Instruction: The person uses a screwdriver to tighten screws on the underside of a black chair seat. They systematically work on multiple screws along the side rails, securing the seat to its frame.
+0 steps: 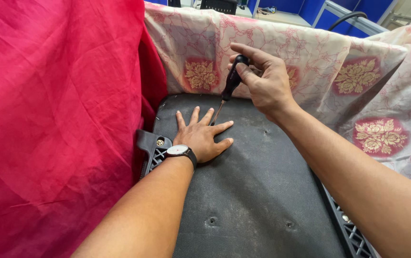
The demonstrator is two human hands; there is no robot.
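My right hand (261, 81) grips a black-handled screwdriver (230, 85) from above, its metal shaft slanting down to the dusty black panel (258, 191). The tip sits close to the fingers of my left hand (203, 135). That hand lies flat on the panel with fingers spread and holds nothing. A wristwatch with a white dial (180, 150) is on its wrist. The exact spot under the tip is too small to make out.
Bright red cloth (52, 119) hangs along the left. Cream cloth with red-and-gold flower patches (310, 62) drapes behind and to the right. A black plastic bracket with a brass screw (159, 142) sits at the panel's left edge. Dimpled holes (211, 221) mark the near panel.
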